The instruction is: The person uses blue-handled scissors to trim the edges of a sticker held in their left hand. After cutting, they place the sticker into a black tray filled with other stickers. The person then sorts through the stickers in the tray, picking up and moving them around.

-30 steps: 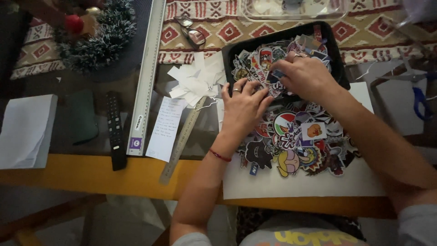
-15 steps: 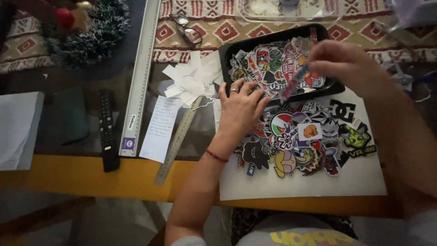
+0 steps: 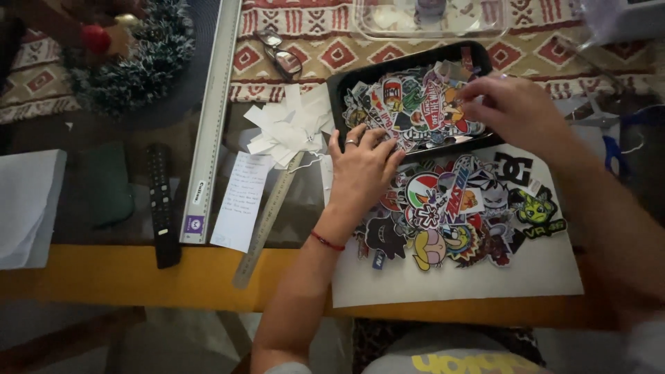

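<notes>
Over the shallow black rectangular tray heaped with colourful die-cut stickers, both hands are at work. The left hand lies palm down at the tray's near edge, fingers spread loosely and flat, fingertips pressing on the stickers at the tray's near-left corner; a ring shows on one finger and a thin red cord bracelet circles the wrist. The right hand hovers over the tray's right end, fingers drawn in narrow, thumb and forefinger pinching at a sticker on the pile, though whether one is actually lifted I cannot tell. Just in front of the tray, touching its near edge, a white sheet of paper carries a dense patch of overlapping stickers. Left of the tray sits a loose heap of white paper scraps, and below that a slim steel ruler lies on a slant beside a small white handwritten note. Further left of the tray runs a long aluminium straightedge, then a black remote control. Beyond the tray's left corner, folded spectacles rest on the patterned red and cream cloth.
</notes>
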